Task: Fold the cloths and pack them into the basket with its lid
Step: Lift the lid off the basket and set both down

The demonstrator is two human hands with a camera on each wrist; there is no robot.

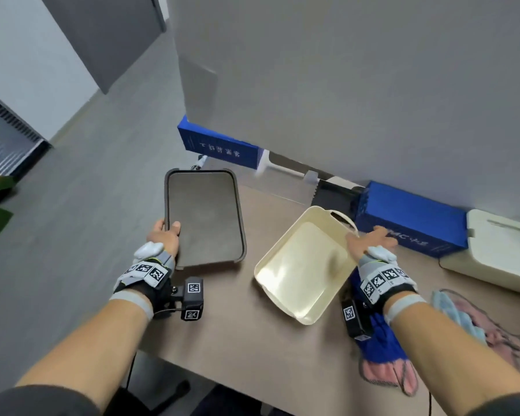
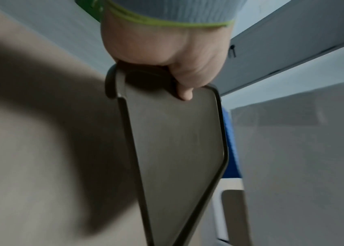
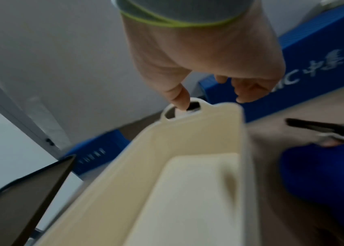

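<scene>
The left hand point(image 1: 165, 235) pinched the dark lid point(image 1: 204, 217) aside in a narrow grip, so the cream basket point(image 1: 300, 265) beneath the loose-fingered right hand point(image 1: 370, 240) lay uncovered for the unfolded cloths point(image 1: 385, 346) behind that wrist.

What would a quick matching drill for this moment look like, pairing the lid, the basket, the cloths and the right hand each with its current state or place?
Column one:
1. lid
2. basket
3. cloths
4. right hand

Column two:
A. lying unfolded in a heap at the right of the table
B. open above the far rim, gripping nothing
C. dark, gripped at its near edge by the left hand
D. cream, empty, uncovered on the table

Pairs: 1-C, 2-D, 3-A, 4-B
</scene>
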